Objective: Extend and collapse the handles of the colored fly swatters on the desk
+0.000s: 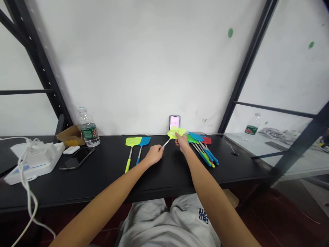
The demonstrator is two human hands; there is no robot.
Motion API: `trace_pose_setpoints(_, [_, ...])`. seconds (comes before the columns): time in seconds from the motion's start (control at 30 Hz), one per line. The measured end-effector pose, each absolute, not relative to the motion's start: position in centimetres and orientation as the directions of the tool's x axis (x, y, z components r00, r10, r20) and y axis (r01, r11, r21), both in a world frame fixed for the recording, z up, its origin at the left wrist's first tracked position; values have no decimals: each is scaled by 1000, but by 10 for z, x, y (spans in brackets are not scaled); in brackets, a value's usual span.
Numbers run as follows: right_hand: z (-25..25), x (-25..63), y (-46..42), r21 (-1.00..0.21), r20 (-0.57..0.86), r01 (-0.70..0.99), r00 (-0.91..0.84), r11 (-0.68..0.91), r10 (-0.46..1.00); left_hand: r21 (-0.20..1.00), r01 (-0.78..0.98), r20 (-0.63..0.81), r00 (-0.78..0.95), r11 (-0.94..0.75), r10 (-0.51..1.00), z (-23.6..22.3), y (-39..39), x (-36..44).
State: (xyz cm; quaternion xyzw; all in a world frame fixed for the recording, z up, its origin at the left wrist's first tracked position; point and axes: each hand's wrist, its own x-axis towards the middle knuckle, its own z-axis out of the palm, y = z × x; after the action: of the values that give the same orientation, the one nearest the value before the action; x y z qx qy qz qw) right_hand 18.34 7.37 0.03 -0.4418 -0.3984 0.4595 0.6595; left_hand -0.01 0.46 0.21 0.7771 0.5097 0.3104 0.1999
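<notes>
A yellow-green fly swatter (pixel 173 131) is held between my two hands above the black table. My left hand (pixel 154 154) is closed round its handle end, with the thin metal shaft showing beyond the fingers. At the swatter's head, my right hand (pixel 182 142) pinches the perforated plastic. To the left lie a yellow-green fly swatter (pixel 133 141) and a blue fly swatter (pixel 145 140), side by side with their heads towards the wall. Beyond my right hand is a pile of several fly swatters (pixel 203 151) in blue, green and red, overlapping one another.
A small lit screen (pixel 174 121) leans at the white wall behind the held swatter. On the left are a water bottle (pixel 88 128), a cardboard box (pixel 72 136), a phone (pixel 77 158), a white case (pixel 71 150) and a white power strip (pixel 38 159) with cables. Black metal posts (pixel 248 65) frame the table.
</notes>
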Motion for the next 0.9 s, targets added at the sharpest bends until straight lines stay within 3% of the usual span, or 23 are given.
trace_pose_setpoints(0.57, [12, 182, 64, -847, 320, -413, 104, 334, 942, 694, 522, 397, 296, -496, 868, -5, 12, 0])
trace_pose_setpoints(0.9, [19, 180, 58, -841, 312, -450, 53, 301, 949, 720, 466, 414, 306, -514, 857, -3, 9, 1])
